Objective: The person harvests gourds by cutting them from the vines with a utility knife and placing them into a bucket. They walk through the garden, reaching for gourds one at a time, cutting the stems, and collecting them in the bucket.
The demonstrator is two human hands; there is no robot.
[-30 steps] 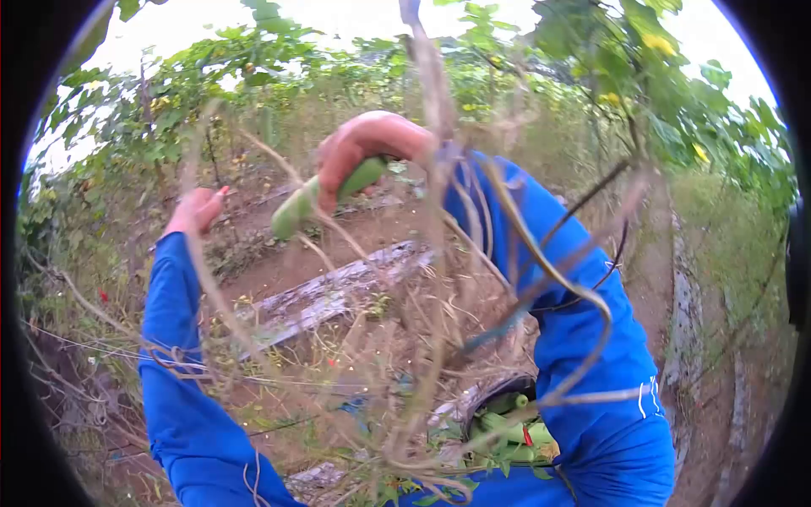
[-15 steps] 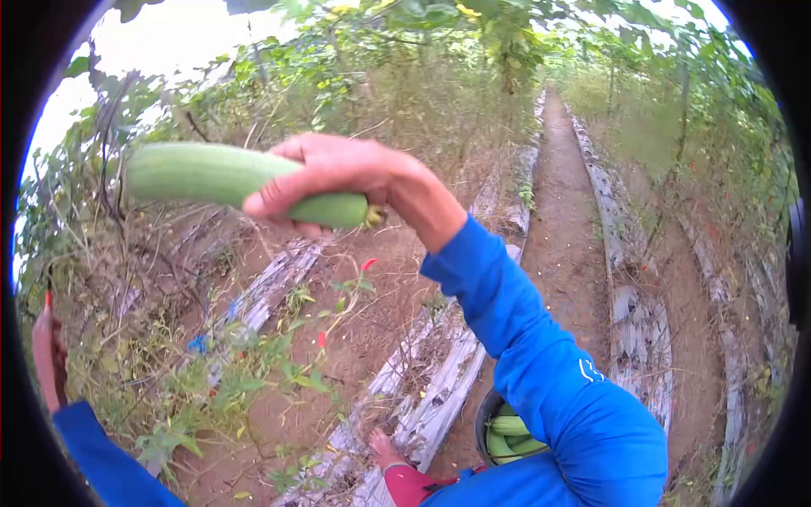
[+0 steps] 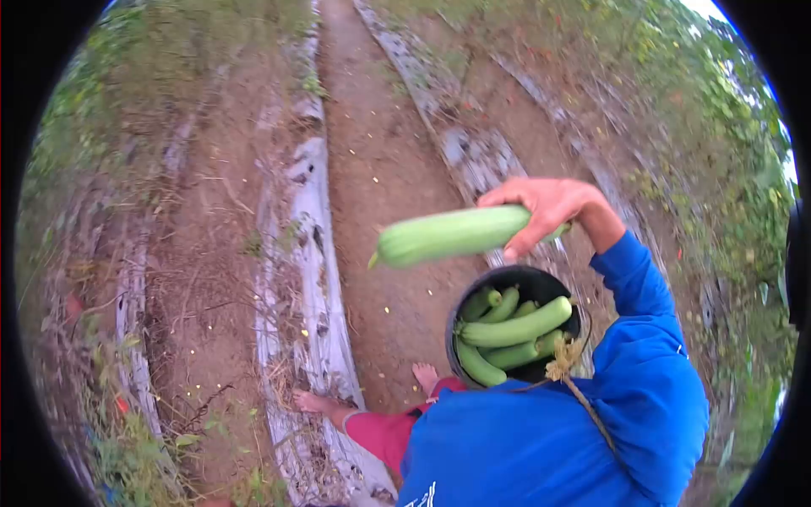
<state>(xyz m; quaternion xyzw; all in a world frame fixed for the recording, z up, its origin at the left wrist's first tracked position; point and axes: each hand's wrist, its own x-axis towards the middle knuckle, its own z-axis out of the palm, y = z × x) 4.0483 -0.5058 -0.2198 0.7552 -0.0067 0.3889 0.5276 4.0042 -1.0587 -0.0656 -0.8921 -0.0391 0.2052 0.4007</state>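
Observation:
A long pale green gourd (image 3: 452, 235) is held by one end in my right hand (image 3: 549, 215), its other end pointing left. The hand and gourd are above the far rim of a black bucket (image 3: 456, 359). Several green gourds (image 3: 517, 325) lie inside the bucket, which is close against my blue-sleeved body. A rope (image 3: 591, 412) with a frayed knot runs over the bucket's near side. My left hand is out of view.
Strips of grey plastic sheeting (image 3: 312, 220) run along the soil rows, with a bare dirt path (image 3: 372, 169) between them. My bare feet are on the ground left of the bucket. Dry stems and green plants (image 3: 718, 93) stand on both sides.
The view has turned down and to the right. My right hand has brought the gourd from the left side to above the bucket. My left hand has gone out of view.

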